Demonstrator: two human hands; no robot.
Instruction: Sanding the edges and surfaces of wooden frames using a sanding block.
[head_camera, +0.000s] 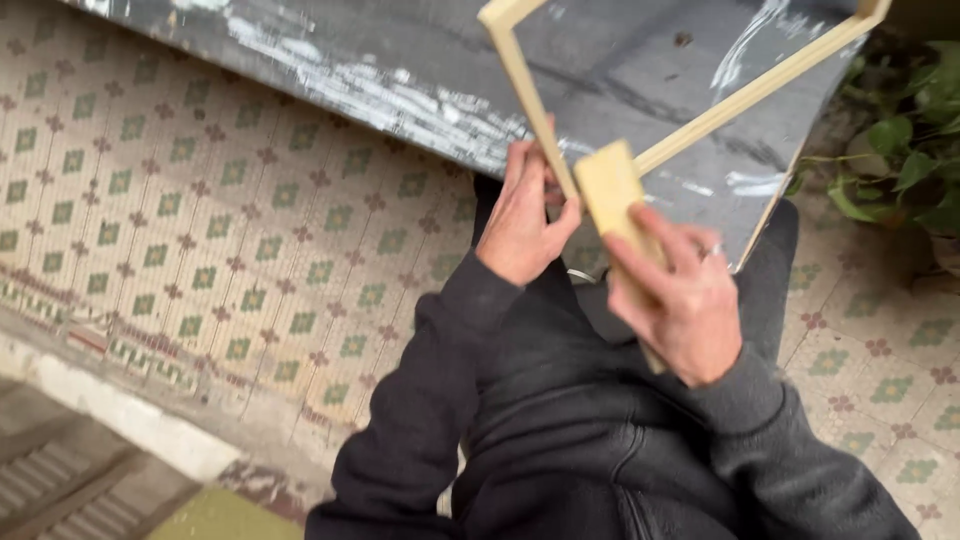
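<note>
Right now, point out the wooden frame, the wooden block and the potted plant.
wooden frame (522, 80), head view, on its left rail.
wooden block (606, 185), head view, on its upper flat face.
potted plant (915, 140), head view, on its green leaves.

Person is wearing a dark charcoal zip-up sweatshirt (560, 440) with ribbed cuffs; a ring (712, 251), at 2 o'clock, is encircling a right-hand finger.
</note>
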